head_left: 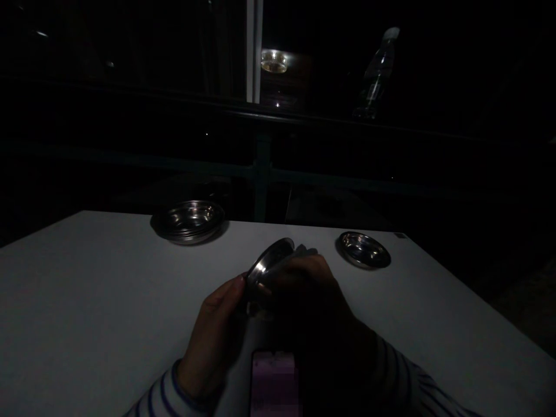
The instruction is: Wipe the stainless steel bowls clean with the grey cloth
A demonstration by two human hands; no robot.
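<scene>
A shiny metal bowl (262, 267) is held tilted on its edge above the white table (108, 301). My left hand (215, 324) grips its left rim, thumb on the near side. My right hand (319, 289) is closed at the bowl's inner right side, with a pale, crumpled cloth (305, 251) showing past its fingers. Deep shadow covers most of the right hand and the bowl's lower part. To the right, a single metal bowl (364, 250) stands upright on the table. At the far left is a nested stack of several metal bowls (189, 223).
A phone (273, 382) with a dimly lit screen is at the near edge of view, between my forearms. Behind the table, a clear plastic bottle (377, 75) stands on a dark ledge (295, 117). A light fixture (274, 61) glows beside a pale vertical post (254, 52).
</scene>
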